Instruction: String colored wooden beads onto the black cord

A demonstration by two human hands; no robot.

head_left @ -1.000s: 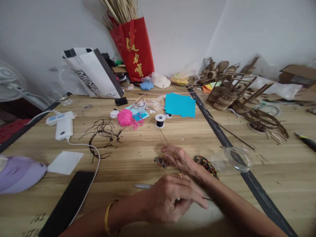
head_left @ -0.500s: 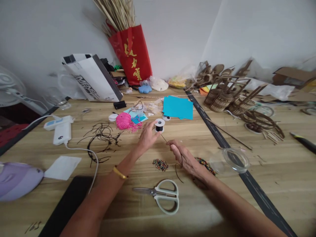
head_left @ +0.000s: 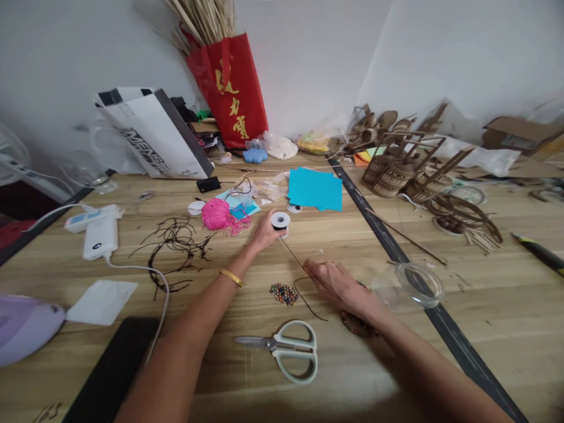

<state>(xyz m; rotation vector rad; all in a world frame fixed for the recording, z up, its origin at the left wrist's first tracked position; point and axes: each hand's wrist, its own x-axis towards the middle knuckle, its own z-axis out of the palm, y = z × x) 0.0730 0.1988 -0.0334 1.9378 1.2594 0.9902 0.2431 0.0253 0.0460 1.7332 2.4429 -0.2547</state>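
Note:
My left hand (head_left: pixel 265 231) grips a white spool (head_left: pixel 281 221) wound with black cord, thumb and fingers around its side. From the spool a dark cord (head_left: pixel 292 252) runs down to my right hand (head_left: pixel 332 282), which is closed on it. The cord's loose end curves over the table toward the scissors. A small pile of multicoloured beads (head_left: pixel 284 294) lies between my forearms. Below it rest scissors (head_left: pixel 294 351) with pale handles, blades pointing left. A beaded string (head_left: pixel 359 324) is partly hidden under my right wrist.
Cut black cords (head_left: pixel 176 249) lie left, near a white power bank (head_left: pixel 101 238) with its cable. Pink yarn (head_left: pixel 215 214) and blue sheets (head_left: pixel 315 189) sit farther back. A clear jar (head_left: pixel 418 285) lies right of my right hand. Small woven baskets (head_left: pixel 390 176) stand at back right.
My right hand has shifted slightly right and down, and a longer stretch of cord shows between it and the spool. My left hand still holds the spool.

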